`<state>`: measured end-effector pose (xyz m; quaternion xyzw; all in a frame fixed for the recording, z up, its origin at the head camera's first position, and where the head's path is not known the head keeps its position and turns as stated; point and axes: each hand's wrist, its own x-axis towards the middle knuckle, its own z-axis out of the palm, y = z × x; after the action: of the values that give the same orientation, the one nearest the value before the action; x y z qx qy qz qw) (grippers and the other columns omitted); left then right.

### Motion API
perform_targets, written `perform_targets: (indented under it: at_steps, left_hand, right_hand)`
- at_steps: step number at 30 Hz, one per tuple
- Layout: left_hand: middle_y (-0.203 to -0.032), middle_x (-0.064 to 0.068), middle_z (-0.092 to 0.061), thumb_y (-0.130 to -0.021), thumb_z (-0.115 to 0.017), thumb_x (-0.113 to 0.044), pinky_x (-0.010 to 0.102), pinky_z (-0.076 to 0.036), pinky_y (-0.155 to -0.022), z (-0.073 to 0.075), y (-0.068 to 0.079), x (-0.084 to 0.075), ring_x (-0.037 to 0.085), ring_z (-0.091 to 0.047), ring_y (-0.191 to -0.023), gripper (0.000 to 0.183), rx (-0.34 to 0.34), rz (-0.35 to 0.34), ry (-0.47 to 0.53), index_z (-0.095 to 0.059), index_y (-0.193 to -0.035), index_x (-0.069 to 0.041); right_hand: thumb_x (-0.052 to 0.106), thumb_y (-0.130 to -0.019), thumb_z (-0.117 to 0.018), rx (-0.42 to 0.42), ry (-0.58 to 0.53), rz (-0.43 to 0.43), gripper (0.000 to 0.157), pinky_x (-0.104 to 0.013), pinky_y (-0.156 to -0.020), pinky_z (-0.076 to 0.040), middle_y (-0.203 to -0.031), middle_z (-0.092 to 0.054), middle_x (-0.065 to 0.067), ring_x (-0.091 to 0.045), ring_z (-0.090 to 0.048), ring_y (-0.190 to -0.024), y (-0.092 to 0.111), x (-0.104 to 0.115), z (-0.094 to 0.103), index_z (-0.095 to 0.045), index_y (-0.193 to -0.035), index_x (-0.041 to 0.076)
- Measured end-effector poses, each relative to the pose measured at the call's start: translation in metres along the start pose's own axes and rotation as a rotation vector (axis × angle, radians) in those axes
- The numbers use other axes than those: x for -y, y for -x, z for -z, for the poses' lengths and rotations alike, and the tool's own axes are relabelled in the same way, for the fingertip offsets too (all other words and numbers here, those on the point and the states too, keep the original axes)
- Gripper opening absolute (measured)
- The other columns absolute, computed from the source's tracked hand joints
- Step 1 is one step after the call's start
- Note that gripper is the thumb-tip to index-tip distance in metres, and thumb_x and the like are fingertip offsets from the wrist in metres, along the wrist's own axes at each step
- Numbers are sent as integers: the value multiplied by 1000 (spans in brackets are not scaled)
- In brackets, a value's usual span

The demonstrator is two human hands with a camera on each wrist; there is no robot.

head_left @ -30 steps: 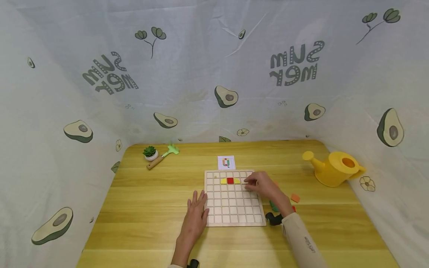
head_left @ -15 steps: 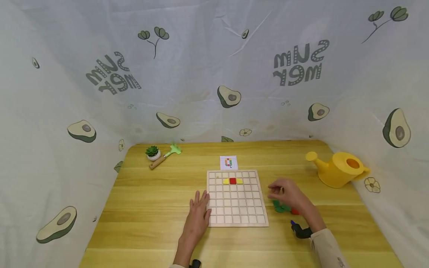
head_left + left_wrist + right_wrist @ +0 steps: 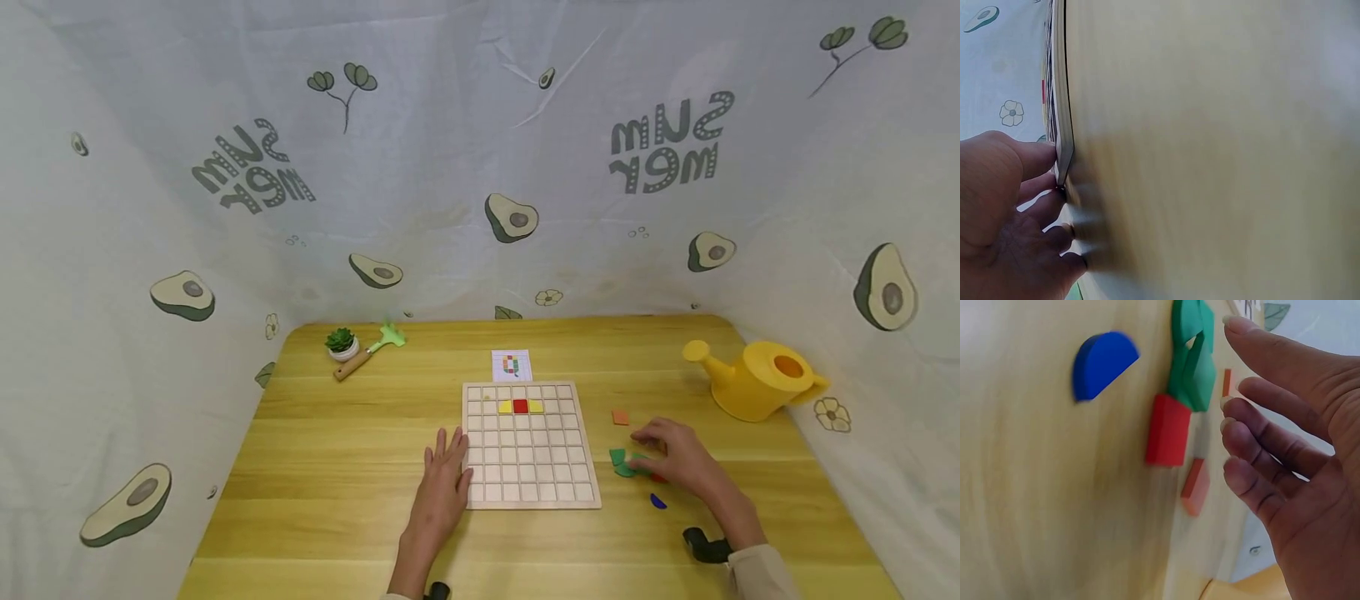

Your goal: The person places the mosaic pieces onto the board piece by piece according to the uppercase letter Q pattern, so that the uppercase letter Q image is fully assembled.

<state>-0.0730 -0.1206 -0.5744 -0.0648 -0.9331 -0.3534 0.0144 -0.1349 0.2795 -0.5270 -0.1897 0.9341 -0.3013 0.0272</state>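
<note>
My left hand rests with extended fingers along the left edge of a wooden grid board; its thumb touches that edge in the left wrist view. A red square tile sits on the board between two yellow tiles. To the right, my right hand hovers over loose pieces, fingers loosely bent and apart, nothing between them. Under it lie green pieces, a red block and an orange piece. A blue half-round piece lies nearer me.
A patterned card lies behind the board, and another orange tile to its right. A yellow watering can stands at the back right. At the back left are a potted succulent and a small garden fork.
My right hand has moved off the board's right side, out to the right and then nearer me over the loose pieces. The left hand stays at the board's edge.
</note>
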Motion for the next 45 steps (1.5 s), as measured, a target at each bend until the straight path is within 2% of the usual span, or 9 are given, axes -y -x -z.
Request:
perform_targets:
  at_steps: [4, 15, 22, 29, 34, 45]
  left_hand:
    - [-167, 20, -44, -104, -68, -1, 66, -20, -130, -1, 1, 0, 45, -26, -161, 54, -7, -3, 3, -53, -155, 6]
    - [-167, 21, -44, -103, -68, 0, 67, -20, -130, -1, 2, -2, 46, -27, -161, 54, -8, -3, 13, -53, -155, 6]
    - [-167, 21, -43, -104, -68, -1, 68, -19, -129, 0, 3, 0, 46, -26, -161, 54, 0, -3, 9, -53, -155, 6]
    - [-167, 19, -43, -104, -68, -2, 67, -19, -130, 0, 2, 1, 46, -25, -161, 54, -2, 1, 16, -53, -155, 5]
    - [-168, 19, -42, -104, -67, -1, 67, -18, -130, 1, 1, -1, 45, -24, -162, 54, 11, -3, 34, -52, -156, 5]
    - [-169, 19, -42, -105, -66, -2, 65, -18, -131, 1, 0, 0, 44, -24, -162, 55, 18, 5, 17, -51, -157, 5]
  right_hand:
    - [19, -77, -99, 9, 13, -7, 41, -27, -66, -48, -95, -68, 0, -12, -52, -78, 3, -4, 1, -80, -106, -2]
    - [20, -78, -99, 76, -23, -4, 47, -27, -71, -55, -98, -65, 4, -12, -59, -85, 10, -8, -1, -79, -115, 0]
    - [12, -79, -97, 99, -46, 9, 43, -25, -69, -54, -98, -64, 3, -9, -56, -82, 10, -7, -5, -79, -115, -2]
    - [3, -77, -95, 47, -48, 17, 32, -24, -69, -57, -96, -68, 3, -6, -59, -81, 13, -13, -9, -80, -106, 0]
    - [1, -76, -95, 12, -40, 53, 29, -24, -68, -59, -94, -69, 6, -3, -61, -80, 16, -17, -9, -82, -101, 3]
    - [0, -77, -94, 35, -44, 36, 26, -24, -66, -57, -95, -70, 4, -4, -59, -77, 15, -16, -7, -82, -100, 3]
